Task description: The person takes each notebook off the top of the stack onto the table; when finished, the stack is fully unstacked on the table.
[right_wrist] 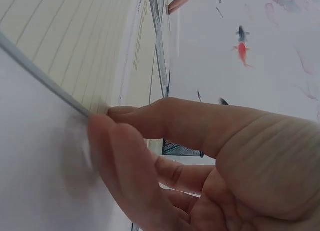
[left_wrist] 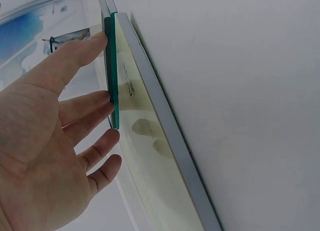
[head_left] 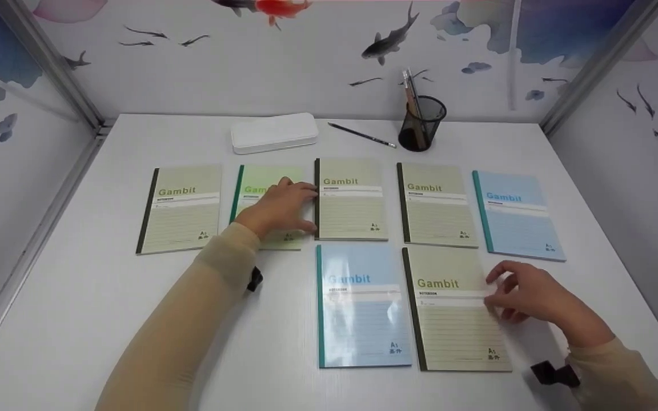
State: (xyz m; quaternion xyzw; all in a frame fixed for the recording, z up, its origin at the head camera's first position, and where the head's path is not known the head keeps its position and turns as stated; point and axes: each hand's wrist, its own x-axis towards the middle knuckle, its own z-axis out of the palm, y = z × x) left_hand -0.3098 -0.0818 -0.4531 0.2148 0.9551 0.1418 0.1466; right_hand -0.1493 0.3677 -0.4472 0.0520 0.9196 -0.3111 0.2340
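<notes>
Two hands, seven notebooks on the bench [head_left: 106, 297]
Left hand [head_left: 277, 208] lies flat, fingers straight, on the green notebook [head_left: 255, 191]; right hand [head_left: 526, 294] seems to pinch the beige notebook [head_left: 454, 331] edge.

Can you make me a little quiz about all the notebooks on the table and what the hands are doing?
1. How many notebooks lie on the white table?
2. True or false: the left hand rests on the light green notebook in the back row.
3. Which notebook is the right hand touching? A: the blue notebook in the front row. B: the beige notebook in the front row. C: the white case.

Key
1. Seven: five in the back row, two in front.
2. True.
3. B; the fingers are at its right edge.
</notes>
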